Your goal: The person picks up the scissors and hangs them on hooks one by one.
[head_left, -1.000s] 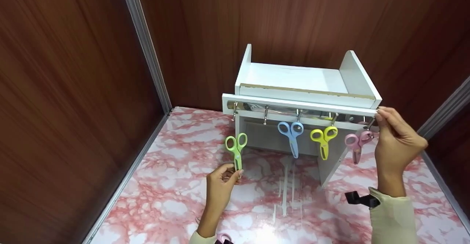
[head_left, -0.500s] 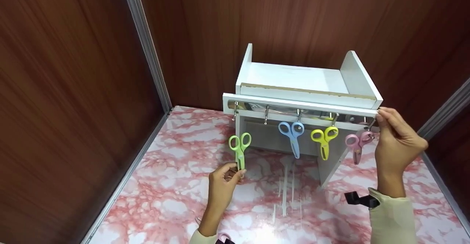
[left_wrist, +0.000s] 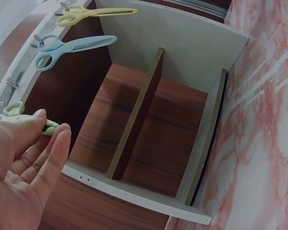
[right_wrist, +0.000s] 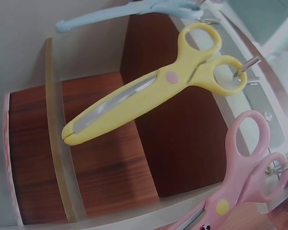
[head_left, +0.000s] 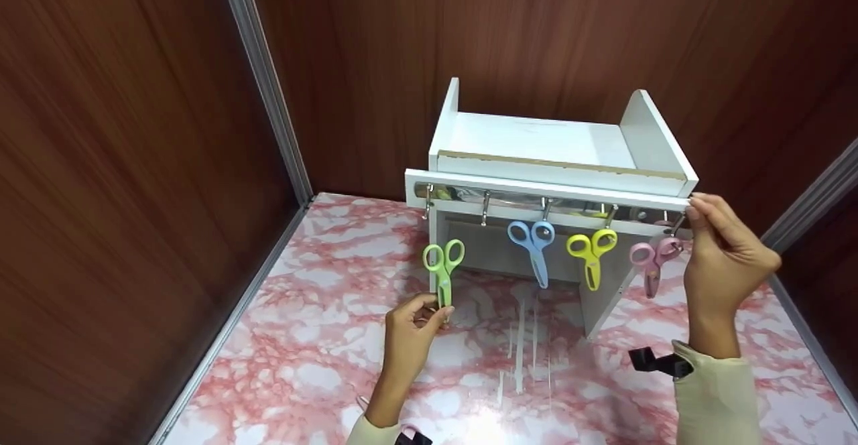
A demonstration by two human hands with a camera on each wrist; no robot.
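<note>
My left hand (head_left: pixel 409 338) pinches green scissors (head_left: pixel 444 272) by the blade end, handle loops up, below the left part of a white hook rail (head_left: pixel 462 182). In the left wrist view the green scissors (left_wrist: pixel 13 111) are mostly behind the thumb and fingers. My right hand (head_left: pixel 727 257) grips the rail's right end between thumb and fingers. Blue scissors (head_left: pixel 534 250), yellow scissors (head_left: pixel 591 257) and pink scissors (head_left: pixel 651 267) hang by a loop from the rail's middle and right hooks. The two left hooks (head_left: pixel 486 209) carry nothing.
Behind the rail stands a white shelf unit (head_left: pixel 660 143) with raised sides. A pink loop (head_left: pixel 410 428) shows near my left wrist. Brown wood panels (head_left: pixel 375 63) rise at the back and sides of the pink marbled table (head_left: pixel 301 324), which bears pale streaks.
My left hand has moved a little right and slightly up with the green scissors. The right hand stays on the rail's end, and the hanging scissors keep their places.
</note>
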